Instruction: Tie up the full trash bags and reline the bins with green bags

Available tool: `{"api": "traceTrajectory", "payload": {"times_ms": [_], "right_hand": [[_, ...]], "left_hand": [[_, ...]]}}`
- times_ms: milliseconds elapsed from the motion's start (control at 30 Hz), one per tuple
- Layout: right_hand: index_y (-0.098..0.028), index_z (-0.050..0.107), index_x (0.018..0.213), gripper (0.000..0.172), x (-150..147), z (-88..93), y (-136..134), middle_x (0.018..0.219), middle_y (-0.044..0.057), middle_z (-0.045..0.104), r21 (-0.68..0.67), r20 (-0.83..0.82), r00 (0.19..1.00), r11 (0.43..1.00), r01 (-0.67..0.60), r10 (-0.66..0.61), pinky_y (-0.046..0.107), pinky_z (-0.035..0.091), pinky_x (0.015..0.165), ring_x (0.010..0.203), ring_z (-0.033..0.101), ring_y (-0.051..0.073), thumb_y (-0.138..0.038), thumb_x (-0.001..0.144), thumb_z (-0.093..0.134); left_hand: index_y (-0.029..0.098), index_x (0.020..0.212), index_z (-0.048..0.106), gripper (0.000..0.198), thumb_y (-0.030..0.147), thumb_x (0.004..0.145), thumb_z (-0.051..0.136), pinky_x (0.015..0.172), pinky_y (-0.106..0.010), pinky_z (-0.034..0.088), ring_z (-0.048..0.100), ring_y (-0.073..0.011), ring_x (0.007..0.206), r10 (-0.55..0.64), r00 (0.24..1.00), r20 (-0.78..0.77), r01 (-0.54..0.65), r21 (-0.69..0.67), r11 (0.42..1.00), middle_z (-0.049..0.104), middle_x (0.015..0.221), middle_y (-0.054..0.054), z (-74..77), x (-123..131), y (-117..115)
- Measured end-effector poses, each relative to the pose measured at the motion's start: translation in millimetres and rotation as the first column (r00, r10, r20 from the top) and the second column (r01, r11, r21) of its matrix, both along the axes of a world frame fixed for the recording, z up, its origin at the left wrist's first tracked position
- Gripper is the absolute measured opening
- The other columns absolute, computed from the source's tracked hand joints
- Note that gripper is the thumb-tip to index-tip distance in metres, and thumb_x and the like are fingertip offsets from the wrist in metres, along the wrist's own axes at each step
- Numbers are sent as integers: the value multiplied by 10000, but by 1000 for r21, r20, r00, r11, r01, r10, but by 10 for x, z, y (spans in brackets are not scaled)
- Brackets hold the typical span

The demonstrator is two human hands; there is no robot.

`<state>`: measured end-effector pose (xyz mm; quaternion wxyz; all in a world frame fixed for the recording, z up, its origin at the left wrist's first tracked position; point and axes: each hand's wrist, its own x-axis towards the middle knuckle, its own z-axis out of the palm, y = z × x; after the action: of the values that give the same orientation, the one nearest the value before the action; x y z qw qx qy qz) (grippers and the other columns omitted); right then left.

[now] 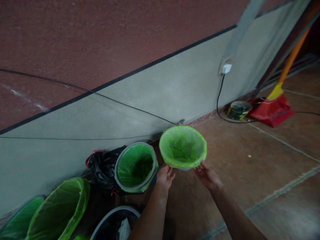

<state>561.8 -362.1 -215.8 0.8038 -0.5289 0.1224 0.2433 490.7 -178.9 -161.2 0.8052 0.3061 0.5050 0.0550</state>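
A trash can (184, 169) stands by the wall, lined with a light green bin liner (183, 148) that is folded over its rim. My left hand (165, 176) has its fingers curled at the near left edge of the liner. At the near right edge, my right hand (207, 175) takes the liner's edge between thumb and fingers. Part of the fingertips is hidden under the rim. Just left of my left hand is another trash can (136, 167) with a grey rim ring and a green liner.
A knotted black garbage bag (105, 168) lies against the wall. More green-lined bins (60, 206) and a black-lined bin (117, 221) are at the lower left. To the right are a tin can (238, 110), a red dustpan (272, 110), an orange handle (295, 55) and a plugged-in black cable (218, 100).
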Motion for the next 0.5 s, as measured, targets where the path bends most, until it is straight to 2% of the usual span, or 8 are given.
{"api": "traceTrajectory", "payload": {"times_ms": [100,167,333,400,500], "right_hand": [[-237,548,755,288,27,-9,41,678,-3,633,22,-19,999,999,29,-29,344,544,782,710,630,161,-522,760,590],[-240,536,727,281,44,-18,73,647,-9,619,11,-25,999,999,32,-32,343,546,775,689,628,158,-516,761,577],[-240,547,759,219,92,-136,-2,722,34,658,-150,16,999,988,-27,30,355,552,774,760,652,185,-451,796,500],[-234,554,781,180,165,-175,-99,759,41,667,-189,-27,999,982,31,-36,342,556,745,763,654,186,-413,770,535],[-219,577,853,243,391,-118,-204,852,45,681,-260,-39,970,939,224,-242,302,548,670,764,654,175,-433,739,571]], "left_hand": [[193,798,559,69,127,822,559,980,-448,426,598,-102,780,36,999,-31,-35,27,999,615,821,6,-84,58,-30],[190,779,559,68,136,820,558,962,-429,439,587,-89,733,10,997,-80,-5,66,998,595,776,20,-113,127,-42],[185,749,565,78,227,812,585,867,-351,489,583,-97,702,-67,977,-204,102,168,980,601,762,10,-88,235,23],[182,742,563,88,238,808,581,806,-305,502,590,-105,693,-69,961,-267,131,221,967,606,764,-1,-75,212,73],[194,778,567,138,311,843,532,762,-282,499,616,-133,748,-37,952,-304,128,285,950,624,822,-25,-88,158,127]]}}
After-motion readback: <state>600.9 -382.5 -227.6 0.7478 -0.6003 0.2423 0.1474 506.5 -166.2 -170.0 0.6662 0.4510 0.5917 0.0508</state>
